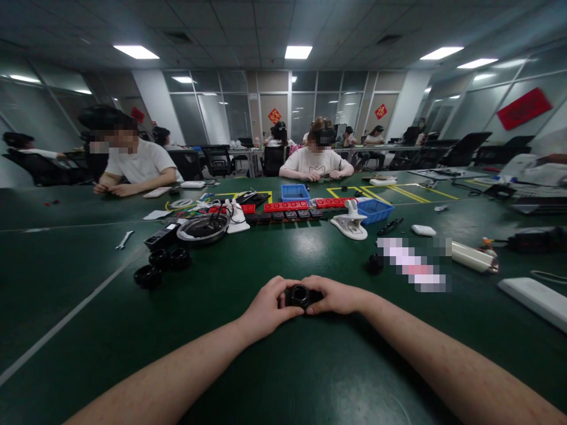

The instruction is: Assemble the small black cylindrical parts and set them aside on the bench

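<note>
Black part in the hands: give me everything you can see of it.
The black part is small and dark, with a glossy round rim around an opening that faces the camera. It looks like plastic. Darker body shows beside the rim, partly covered by fingers. The left hand and right hand grip it from either side, at the near middle of the green table. Whether it touches the tabletop, I can't tell; no damage is discernible at this size.

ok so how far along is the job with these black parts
Nothing looks plainly finished. In hand is one black round part, between the left hand and right hand. Possibly left: three black pieces at left, one dark piece at right; done or waiting, I can't tell.
</note>
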`<act>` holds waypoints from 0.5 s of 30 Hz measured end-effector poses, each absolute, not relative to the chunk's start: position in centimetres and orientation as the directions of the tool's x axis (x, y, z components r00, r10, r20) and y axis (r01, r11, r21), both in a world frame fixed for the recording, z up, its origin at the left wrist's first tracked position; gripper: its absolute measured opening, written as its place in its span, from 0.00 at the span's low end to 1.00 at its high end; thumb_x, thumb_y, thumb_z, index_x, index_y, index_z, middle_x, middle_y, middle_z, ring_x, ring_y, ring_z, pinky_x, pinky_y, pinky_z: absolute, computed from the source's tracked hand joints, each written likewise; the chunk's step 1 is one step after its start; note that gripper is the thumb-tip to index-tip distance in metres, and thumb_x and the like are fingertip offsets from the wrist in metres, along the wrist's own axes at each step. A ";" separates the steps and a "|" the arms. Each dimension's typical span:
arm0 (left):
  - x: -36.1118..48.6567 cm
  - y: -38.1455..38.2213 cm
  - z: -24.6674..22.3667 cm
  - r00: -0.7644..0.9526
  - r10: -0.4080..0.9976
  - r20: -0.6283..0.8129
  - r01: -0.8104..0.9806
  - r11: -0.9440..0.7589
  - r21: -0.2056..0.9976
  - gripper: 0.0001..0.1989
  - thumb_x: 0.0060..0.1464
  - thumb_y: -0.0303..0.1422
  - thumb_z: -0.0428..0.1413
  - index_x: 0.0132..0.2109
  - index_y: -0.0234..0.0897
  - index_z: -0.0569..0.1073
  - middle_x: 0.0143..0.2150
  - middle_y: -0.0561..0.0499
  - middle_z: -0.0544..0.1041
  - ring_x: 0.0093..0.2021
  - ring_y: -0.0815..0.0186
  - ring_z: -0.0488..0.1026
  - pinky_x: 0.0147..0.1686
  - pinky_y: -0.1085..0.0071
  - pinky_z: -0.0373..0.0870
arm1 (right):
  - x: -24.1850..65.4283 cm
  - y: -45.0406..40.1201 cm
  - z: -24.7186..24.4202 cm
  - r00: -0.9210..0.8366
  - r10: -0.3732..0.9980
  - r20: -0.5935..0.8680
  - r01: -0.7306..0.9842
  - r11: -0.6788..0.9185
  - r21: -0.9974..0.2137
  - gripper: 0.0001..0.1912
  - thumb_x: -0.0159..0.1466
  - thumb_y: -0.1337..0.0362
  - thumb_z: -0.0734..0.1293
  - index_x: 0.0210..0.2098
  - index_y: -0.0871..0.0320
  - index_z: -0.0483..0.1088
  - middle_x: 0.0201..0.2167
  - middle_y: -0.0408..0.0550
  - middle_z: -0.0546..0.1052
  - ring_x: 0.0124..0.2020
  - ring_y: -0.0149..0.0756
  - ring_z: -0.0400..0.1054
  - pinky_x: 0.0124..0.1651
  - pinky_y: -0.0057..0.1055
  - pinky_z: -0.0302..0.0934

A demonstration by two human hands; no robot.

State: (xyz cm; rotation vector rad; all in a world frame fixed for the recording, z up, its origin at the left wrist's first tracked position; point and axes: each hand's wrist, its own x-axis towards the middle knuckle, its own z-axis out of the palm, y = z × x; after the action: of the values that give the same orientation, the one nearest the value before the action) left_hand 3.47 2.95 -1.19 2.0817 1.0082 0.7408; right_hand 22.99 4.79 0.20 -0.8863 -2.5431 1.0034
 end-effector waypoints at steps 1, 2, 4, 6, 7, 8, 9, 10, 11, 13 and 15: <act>3.5 2.9 -1.2 0.534 0.825 0.186 0.425 -0.452 0.785 0.20 0.42 0.32 0.58 0.46 0.42 0.67 0.31 0.56 0.60 0.25 0.72 0.60 0.24 0.77 0.58 | 22.9 4.8 0.1 -0.775 0.631 0.023 0.449 0.576 -0.683 0.16 0.51 0.69 0.67 0.40 0.61 0.66 0.34 0.44 0.66 0.37 0.34 0.60 0.41 0.30 0.55; 3.5 2.9 -1.2 0.534 0.826 0.183 0.424 -0.449 0.787 0.20 0.42 0.32 0.58 0.46 0.42 0.67 0.31 0.56 0.60 0.25 0.72 0.60 0.24 0.77 0.58 | 22.9 4.8 0.1 -0.772 0.635 0.023 0.455 0.577 -0.678 0.16 0.51 0.68 0.67 0.40 0.60 0.66 0.34 0.43 0.66 0.37 0.34 0.60 0.41 0.30 0.55; 3.5 2.9 -1.2 0.534 0.826 0.180 0.419 -0.444 0.792 0.20 0.42 0.31 0.58 0.46 0.42 0.67 0.31 0.56 0.60 0.25 0.73 0.60 0.24 0.77 0.58 | 22.8 4.7 0.1 -0.766 0.643 0.021 0.467 0.579 -0.668 0.16 0.50 0.67 0.68 0.40 0.60 0.66 0.33 0.43 0.66 0.37 0.34 0.60 0.40 0.29 0.55; 3.5 2.8 -1.1 0.530 0.828 0.181 0.414 -0.440 0.797 0.20 0.41 0.31 0.59 0.45 0.41 0.67 0.31 0.56 0.60 0.24 0.73 0.60 0.24 0.77 0.58 | 22.8 4.7 0.1 -0.761 0.648 0.021 0.476 0.581 -0.660 0.17 0.50 0.66 0.68 0.39 0.61 0.66 0.33 0.43 0.66 0.37 0.34 0.60 0.39 0.29 0.55; 3.5 2.8 -1.1 0.528 0.829 0.181 0.412 -0.437 0.799 0.20 0.41 0.31 0.59 0.45 0.41 0.67 0.31 0.56 0.60 0.24 0.73 0.60 0.23 0.77 0.57 | 22.7 4.7 0.1 -0.757 0.652 0.022 0.481 0.581 -0.657 0.18 0.49 0.65 0.68 0.39 0.61 0.66 0.33 0.43 0.66 0.36 0.34 0.60 0.38 0.28 0.55; 3.6 2.8 -1.1 0.527 0.831 0.180 0.411 -0.434 0.801 0.20 0.41 0.31 0.59 0.44 0.40 0.67 0.31 0.56 0.60 0.24 0.73 0.59 0.23 0.78 0.57 | 22.7 4.7 0.1 -0.751 0.660 0.021 0.489 0.577 -0.654 0.18 0.49 0.65 0.69 0.39 0.61 0.66 0.33 0.43 0.67 0.36 0.34 0.60 0.37 0.28 0.55; 3.6 2.7 -1.1 0.525 0.833 0.176 0.412 -0.430 0.803 0.20 0.41 0.32 0.59 0.44 0.40 0.67 0.31 0.56 0.60 0.24 0.73 0.59 0.23 0.78 0.57 | 22.6 4.6 0.1 -0.741 0.671 0.017 0.501 0.571 -0.651 0.19 0.48 0.64 0.69 0.39 0.61 0.66 0.33 0.43 0.67 0.35 0.34 0.60 0.36 0.27 0.55; 3.7 2.7 -1.2 0.521 0.836 0.172 0.416 -0.425 0.804 0.19 0.40 0.33 0.59 0.43 0.40 0.67 0.31 0.56 0.60 0.24 0.73 0.59 0.23 0.78 0.57 | 22.5 4.5 0.0 -0.726 0.687 0.015 0.518 0.562 -0.645 0.19 0.47 0.63 0.70 0.38 0.61 0.65 0.32 0.43 0.67 0.34 0.34 0.61 0.35 0.27 0.55; 3.7 2.6 -1.2 0.514 0.842 0.167 0.421 -0.417 0.805 0.19 0.39 0.34 0.60 0.42 0.39 0.67 0.31 0.56 0.61 0.25 0.73 0.59 0.22 0.78 0.57 | 22.4 4.4 -0.1 -0.705 0.709 0.016 0.542 0.553 -0.633 0.20 0.46 0.61 0.70 0.37 0.61 0.65 0.32 0.43 0.67 0.33 0.34 0.61 0.33 0.26 0.55; 3.7 2.6 -1.3 0.488 0.859 0.156 0.436 -0.394 0.809 0.20 0.37 0.35 0.61 0.40 0.38 0.68 0.31 0.56 0.61 0.25 0.72 0.59 0.22 0.78 0.57 | 22.0 4.1 -0.4 -0.645 0.763 0.036 0.604 0.538 -0.587 0.22 0.44 0.57 0.71 0.35 0.61 0.65 0.31 0.44 0.67 0.31 0.33 0.60 0.31 0.26 0.54; 3.8 2.6 -1.4 0.457 0.877 0.147 0.449 -0.370 0.814 0.20 0.36 0.35 0.62 0.39 0.37 0.67 0.31 0.56 0.61 0.25 0.72 0.59 0.22 0.77 0.57 | 21.5 3.7 -0.7 -0.579 0.811 0.084 0.673 0.533 -0.513 0.22 0.43 0.53 0.70 0.32 0.60 0.64 0.29 0.44 0.67 0.30 0.34 0.60 0.30 0.27 0.53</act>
State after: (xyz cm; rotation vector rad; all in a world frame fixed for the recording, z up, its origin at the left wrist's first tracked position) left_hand 3.76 2.56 -1.44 1.9902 1.1049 0.7623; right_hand 21.51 3.69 -0.73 -1.2320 -2.4630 0.6259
